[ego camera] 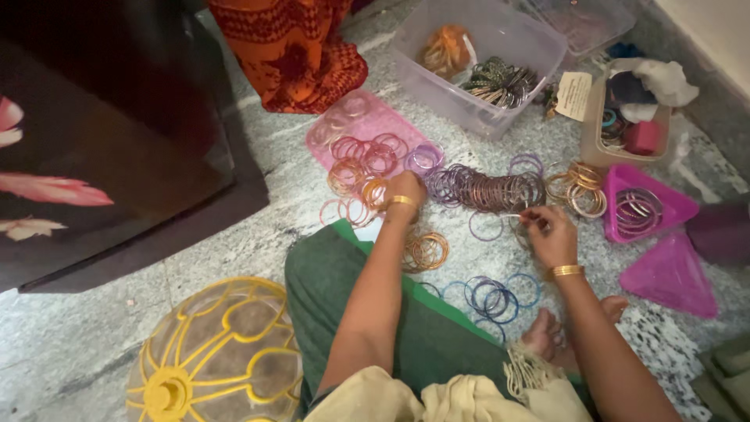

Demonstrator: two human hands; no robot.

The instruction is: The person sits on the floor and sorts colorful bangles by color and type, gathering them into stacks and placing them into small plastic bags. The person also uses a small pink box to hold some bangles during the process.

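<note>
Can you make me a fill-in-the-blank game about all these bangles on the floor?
1. The right hand pinches at the long row of bangles lying on the ____ floor.
2. The blue bangles lie scattered just in front of the person's ____.
3. The triangular box with bangles inside is coloured ____.
4. The left hand wears a ____ bangle at its wrist.

Missing words: stone; foot; pink; gold
</note>
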